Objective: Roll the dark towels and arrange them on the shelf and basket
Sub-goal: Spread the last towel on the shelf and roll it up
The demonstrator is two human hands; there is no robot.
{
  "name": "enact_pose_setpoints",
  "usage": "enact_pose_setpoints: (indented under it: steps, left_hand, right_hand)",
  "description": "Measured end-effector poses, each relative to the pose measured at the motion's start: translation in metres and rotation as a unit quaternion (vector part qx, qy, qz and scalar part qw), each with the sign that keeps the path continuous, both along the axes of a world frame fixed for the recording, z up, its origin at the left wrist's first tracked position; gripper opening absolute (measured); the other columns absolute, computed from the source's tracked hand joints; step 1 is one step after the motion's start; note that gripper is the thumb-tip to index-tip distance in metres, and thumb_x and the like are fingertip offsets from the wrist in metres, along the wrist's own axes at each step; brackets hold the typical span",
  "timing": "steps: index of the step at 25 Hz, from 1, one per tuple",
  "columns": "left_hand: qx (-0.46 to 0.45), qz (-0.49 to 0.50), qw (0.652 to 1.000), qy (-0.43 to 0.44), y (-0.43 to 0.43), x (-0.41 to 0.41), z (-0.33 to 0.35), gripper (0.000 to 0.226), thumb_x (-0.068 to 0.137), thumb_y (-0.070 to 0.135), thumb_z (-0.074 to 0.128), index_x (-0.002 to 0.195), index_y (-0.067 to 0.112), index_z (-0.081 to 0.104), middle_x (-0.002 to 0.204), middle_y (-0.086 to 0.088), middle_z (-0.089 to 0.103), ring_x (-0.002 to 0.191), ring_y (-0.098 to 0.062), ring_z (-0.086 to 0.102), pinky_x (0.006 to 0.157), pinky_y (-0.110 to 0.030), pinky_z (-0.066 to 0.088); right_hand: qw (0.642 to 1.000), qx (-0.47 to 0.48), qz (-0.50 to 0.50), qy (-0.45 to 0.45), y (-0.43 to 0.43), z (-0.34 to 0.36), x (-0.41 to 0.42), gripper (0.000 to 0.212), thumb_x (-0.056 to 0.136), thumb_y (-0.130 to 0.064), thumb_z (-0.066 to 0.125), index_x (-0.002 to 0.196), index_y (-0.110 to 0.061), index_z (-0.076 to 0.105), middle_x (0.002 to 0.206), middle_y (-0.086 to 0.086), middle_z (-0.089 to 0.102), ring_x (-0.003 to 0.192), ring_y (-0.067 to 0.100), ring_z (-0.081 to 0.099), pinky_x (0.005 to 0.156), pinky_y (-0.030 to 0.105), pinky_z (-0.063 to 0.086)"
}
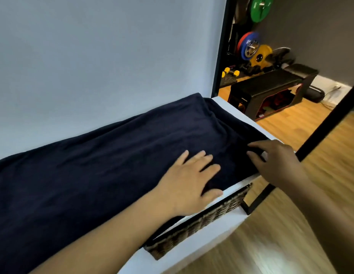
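A dark navy towel (104,159) lies spread flat along the top of a white shelf (229,107), covering nearly all of it. My left hand (190,182) rests flat on the towel near its right front part, fingers straight and spread. My right hand (279,161) is at the towel's right front corner, its fingertips touching the edge of the cloth; whether they pinch it I cannot tell. A woven basket (195,224) sits in the shelf just below the top, under my left hand.
A pale wall stands right behind the shelf. To the right is wooden floor (290,234), a black frame post (320,135), a black weight bench (271,84) and coloured weight plates (249,46) further back.
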State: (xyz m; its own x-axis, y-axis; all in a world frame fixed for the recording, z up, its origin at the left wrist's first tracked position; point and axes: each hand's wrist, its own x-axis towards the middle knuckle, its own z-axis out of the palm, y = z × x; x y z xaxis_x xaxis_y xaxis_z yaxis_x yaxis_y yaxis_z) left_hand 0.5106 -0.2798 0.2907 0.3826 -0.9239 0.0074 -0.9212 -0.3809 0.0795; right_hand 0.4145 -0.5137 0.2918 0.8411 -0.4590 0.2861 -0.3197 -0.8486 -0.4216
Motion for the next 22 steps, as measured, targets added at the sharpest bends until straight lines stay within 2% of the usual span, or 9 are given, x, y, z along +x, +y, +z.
enact_pose_setpoints:
  steps: [3,6,8,10,12,14,17,20,22]
  left_hand:
    - [0.069,0.006,0.995,-0.075,-0.053,-0.029,0.0,0.07,0.096,0.057,0.04,0.152,0.021,0.019,0.159,-0.011,0.021,0.146,-0.036,0.016,0.115,-0.054,0.021]
    - [0.027,0.022,0.995,-0.092,-0.061,-0.026,0.006,0.064,0.093,0.065,0.03,0.139,0.022,0.04,0.137,-0.005,0.046,0.122,-0.031,0.043,0.095,-0.047,0.041]
    - [-0.058,0.027,0.998,0.003,-0.068,-0.006,0.024,0.051,0.098,0.057,0.032,0.133,0.024,0.05,0.131,0.002,0.052,0.117,-0.025,0.051,0.089,-0.044,0.046]
    - [-0.142,0.02,0.983,0.115,-0.087,0.029,0.05,0.038,0.1,0.024,0.045,0.138,0.024,0.046,0.143,0.005,0.045,0.127,-0.019,0.048,0.1,-0.037,0.043]
    - [-0.115,0.009,0.97,0.212,-0.11,0.076,0.073,0.065,0.09,-0.004,0.043,0.146,0.029,0.038,0.146,0.005,0.044,0.129,-0.015,0.048,0.102,-0.029,0.041]
    - [-0.007,0.046,0.968,0.245,-0.127,0.12,0.081,0.081,0.085,-0.013,0.039,0.148,0.038,0.032,0.137,-0.001,0.05,0.102,-0.023,0.065,0.075,-0.03,0.054]
    - [0.136,0.084,0.971,0.176,-0.138,0.164,0.06,0.074,0.093,-0.007,0.036,0.151,0.038,0.028,0.148,0.0,0.027,0.086,-0.031,0.065,0.056,-0.028,0.054]
    - [0.096,0.121,0.981,0.117,-0.139,0.175,0.043,0.06,0.099,0.007,0.033,0.15,0.039,0.031,0.138,0.0,0.029,0.077,-0.028,0.057,0.054,-0.028,0.051]
    - [0.122,0.136,0.982,0.053,-0.141,0.176,0.047,0.061,0.097,0.009,0.035,0.149,0.041,0.032,0.133,-0.003,0.032,0.075,-0.027,0.053,0.052,-0.032,0.054]
  right_hand:
    - [0.991,0.077,-0.098,0.04,0.005,0.0,-0.017,0.042,0.089,-0.038,0.07,0.125,-0.018,0.065,0.108,0.003,0.068,0.092,0.016,0.06,0.075,0.025,0.041]
    - [0.985,0.141,-0.099,0.025,0.002,0.011,-0.017,0.023,0.089,-0.031,0.071,0.107,-0.017,0.071,0.084,-0.009,0.064,0.078,0.009,0.058,0.061,0.02,0.039]
    - [0.984,0.169,-0.046,-0.014,0.0,0.032,-0.01,0.004,0.092,-0.026,0.067,0.091,-0.023,0.067,0.078,-0.011,0.062,0.076,0.01,0.06,0.06,0.021,0.04]
    - [0.965,0.251,0.037,-0.067,-0.004,0.058,0.001,0.008,0.097,-0.022,0.06,0.089,-0.022,0.062,0.081,-0.004,0.065,0.078,0.014,0.063,0.067,0.027,0.048]
    - [0.932,0.33,0.087,-0.121,-0.011,0.073,0.016,0.009,0.1,-0.022,0.054,0.095,-0.016,0.058,0.087,0.006,0.065,0.082,0.023,0.064,0.075,0.04,0.052]
    - [0.917,0.37,0.072,-0.132,-0.019,0.068,0.028,0.009,0.102,-0.024,0.048,0.098,-0.017,0.053,0.091,0.006,0.061,0.085,0.022,0.062,0.08,0.042,0.054]
    - [0.959,0.282,-0.027,-0.003,-0.023,0.037,0.033,0.011,0.104,-0.03,0.043,0.105,-0.02,0.046,0.09,0.004,0.058,0.079,0.022,0.063,0.065,0.037,0.053]
    - [0.967,0.244,-0.07,0.02,-0.018,0.023,0.013,0.012,0.104,-0.031,0.041,0.108,-0.02,0.045,0.083,0.0,0.058,0.072,0.015,0.056,0.055,0.031,0.039]
    - [0.964,0.252,-0.078,0.021,-0.017,0.021,-0.006,0.012,0.104,-0.031,0.042,0.108,-0.021,0.047,0.085,-0.001,0.061,0.075,0.015,0.06,0.06,0.035,0.045]
